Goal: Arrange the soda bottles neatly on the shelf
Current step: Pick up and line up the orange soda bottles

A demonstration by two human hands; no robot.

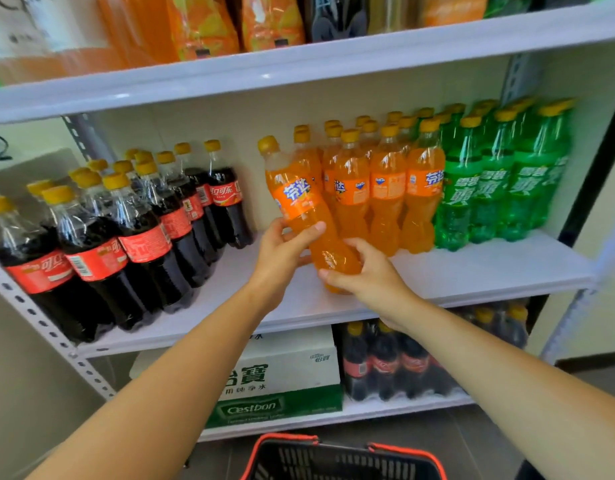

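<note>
An orange soda bottle (301, 202) with a yellow cap leans to the left above the white middle shelf (472, 268). My left hand (282, 251) grips its middle from the left, thumb across the front. My right hand (365, 271) holds its base from the right. Just behind and right stands a group of several upright orange soda bottles (385, 188). Rows of cola bottles (133, 233) fill the shelf's left side, and green soda bottles (500, 178) stand at the right.
The upper shelf (299, 60) carries large orange and dark bottles. On the bottom shelf sit a white and green water carton (282, 375) and a pack of cola (396, 365). A black basket with red rim (340, 459) is on the floor below.
</note>
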